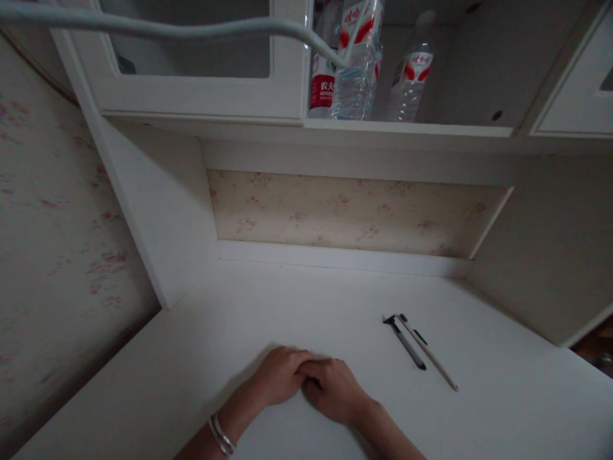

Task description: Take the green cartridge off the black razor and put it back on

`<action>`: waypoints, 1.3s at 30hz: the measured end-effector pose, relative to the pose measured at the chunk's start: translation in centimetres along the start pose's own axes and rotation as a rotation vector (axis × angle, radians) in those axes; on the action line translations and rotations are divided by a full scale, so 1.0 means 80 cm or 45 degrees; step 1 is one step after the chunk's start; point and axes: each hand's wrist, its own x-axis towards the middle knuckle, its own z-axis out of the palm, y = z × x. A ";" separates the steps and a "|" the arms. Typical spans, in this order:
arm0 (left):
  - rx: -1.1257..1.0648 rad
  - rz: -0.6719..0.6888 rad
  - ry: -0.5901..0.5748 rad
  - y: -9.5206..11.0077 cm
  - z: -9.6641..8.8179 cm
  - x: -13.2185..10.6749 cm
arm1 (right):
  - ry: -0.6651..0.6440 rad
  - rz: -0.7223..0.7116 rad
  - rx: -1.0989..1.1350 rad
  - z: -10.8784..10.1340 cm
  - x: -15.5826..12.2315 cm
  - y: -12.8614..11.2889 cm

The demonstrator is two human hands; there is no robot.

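My left hand and my right hand rest side by side on the white desk, knuckles up and fingers curled under, their fingertips touching each other. I cannot see anything inside either hand. A silver bangle sits on my left wrist. To the right of my right hand lie two pens: a dark pen and a pale pen, close together and angled toward the front right.
Above the desk is a white cabinet with a glass door and an open shelf holding three water bottles. A grey cable runs across the top. Floral wallpaper covers the back panel and the left wall.
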 end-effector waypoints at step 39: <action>-0.011 0.008 0.005 0.002 -0.004 -0.001 | 0.008 0.002 0.018 0.000 -0.001 -0.002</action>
